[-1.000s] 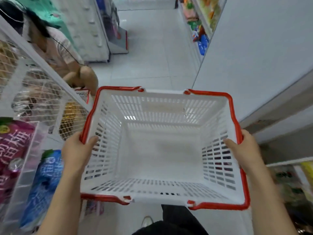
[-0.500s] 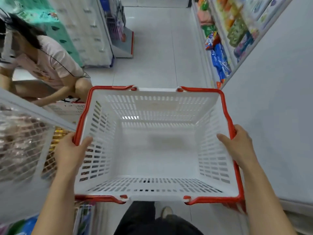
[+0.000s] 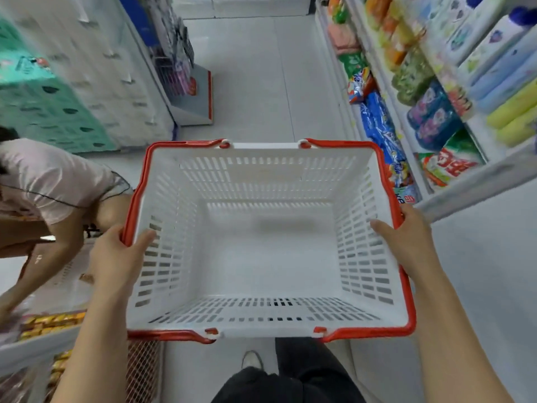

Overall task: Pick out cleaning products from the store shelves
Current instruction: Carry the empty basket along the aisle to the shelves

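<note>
You hold the basket [image 3: 174, 228] level in front of you, in the middle of your view. Your left hand [image 3: 116, 257] is clamped on its red rim at 9 o'clock, thumb hooked over onto the inner wall, the fingers hidden outside. Your right hand [image 3: 406, 239] grips the rim at 3 o'clock the same way, thumb lying on the inside. The red handles [image 3: 186, 144] lie folded down along the rim.

The cleaning products sit on the shelves [image 3: 465, 193] at 1 to 2 o'clock, well apart from both hands. Blue bags [image 3: 377, 126] stand on the low shelf just beyond the basket's far right corner, a red and green bag [image 3: 450, 167] lies at 2 o'clock, and yellow rolls [image 3: 514, 112] lie higher up. The labels are too blurred to read.

At 9 o'clock another person [image 3: 49, 181] in a pale pink top bends toward a low shelf. Teal packs [image 3: 43, 112] stand at 10 o'clock. The floor [image 3: 252, 82] runs on to 12 o'clock, and your shoe [image 3: 251, 359] shows at 6 o'clock, below the basket.
</note>
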The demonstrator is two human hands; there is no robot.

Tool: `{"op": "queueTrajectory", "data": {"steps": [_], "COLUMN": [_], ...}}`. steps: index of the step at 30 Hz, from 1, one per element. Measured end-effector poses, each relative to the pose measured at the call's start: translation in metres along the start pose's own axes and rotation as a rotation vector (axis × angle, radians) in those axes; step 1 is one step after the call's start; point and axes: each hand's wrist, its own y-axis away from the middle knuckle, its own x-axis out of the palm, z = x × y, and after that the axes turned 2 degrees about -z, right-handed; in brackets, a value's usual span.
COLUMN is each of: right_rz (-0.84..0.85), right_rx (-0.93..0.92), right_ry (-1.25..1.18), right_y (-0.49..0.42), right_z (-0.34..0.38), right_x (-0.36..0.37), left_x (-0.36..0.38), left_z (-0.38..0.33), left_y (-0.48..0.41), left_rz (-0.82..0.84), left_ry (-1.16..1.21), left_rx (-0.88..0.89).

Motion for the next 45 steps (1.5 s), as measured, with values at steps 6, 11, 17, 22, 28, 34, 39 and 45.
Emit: {"op": "queueTrajectory", "data": {"steps": [6, 11, 17, 22, 28, 34, 39, 45], "right_rz": [0.039, 0.040, 0.007, -0.009, -0.037, -0.039, -0.042, -0.129], "right_rx": [-0.001, 0.003, 0.035, 0.083, 0.106, 0.115, 0.158, 0.216], "right_ry": [-0.004, 0.000, 0.013, -0.029, -0.073, -0.083, -0.105, -0.122], "right_y": [-0.119, -0.210, -0.309, -0.383, -0.481, -0.590, -0.668, -0.747], "right_z": [0.061, 0.117, 0.184, 0.233, 0.279, 0.326, 0.363, 0.398], "right_x": [0.022, 0.048, 0.082, 0.097, 0.112, 0.119, 0.123, 0.137], "left_x": [0.034, 0.057, 0.080, 0.096, 0.135, 0.179, 0.213, 0.256], "left_z": [-0.071, -0.116, -0.170, -0.235, -0.305, -0.383, -0.438, -0.512], "left_y": [-0.096, -0.190, -0.314, -0.405, -0.507, -0.599, -0.677, -0.779], "left_rz": [-0.026, -0.018, 0.018, -0.011, -0.010, -0.004, 0.075, 0.088], "left_ry": [0.028, 0.047, 0.068, 0.012, -0.004, 0.036, 0.053, -0.038], "left_rx": [-0.011, -0.049, -0.013, 0.064, 0.099, 0.129, 0.143, 0.249]}}
